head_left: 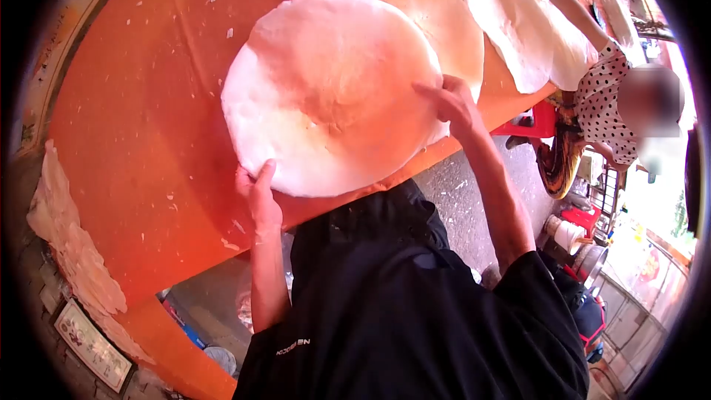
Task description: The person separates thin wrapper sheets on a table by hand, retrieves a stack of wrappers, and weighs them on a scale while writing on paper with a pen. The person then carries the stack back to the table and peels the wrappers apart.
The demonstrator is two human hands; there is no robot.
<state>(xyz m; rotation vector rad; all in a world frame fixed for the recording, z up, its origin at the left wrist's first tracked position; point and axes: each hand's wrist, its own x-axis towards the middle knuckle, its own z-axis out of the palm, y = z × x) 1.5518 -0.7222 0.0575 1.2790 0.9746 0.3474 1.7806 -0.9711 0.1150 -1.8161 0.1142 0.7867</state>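
My left hand and right hand grasp the edges of a pale round sheet, which uneven pulling could tear.

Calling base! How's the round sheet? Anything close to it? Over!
Left hand pinching rim. Right hand touching right edge. Round sheet creased. Other sheets lie beyond.

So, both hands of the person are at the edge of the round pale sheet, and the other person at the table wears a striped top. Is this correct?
Not quite: the other person's top is dotted, not striped, as the head view shows. The left hand and right hand are indeed at the round pale sheet's edge.
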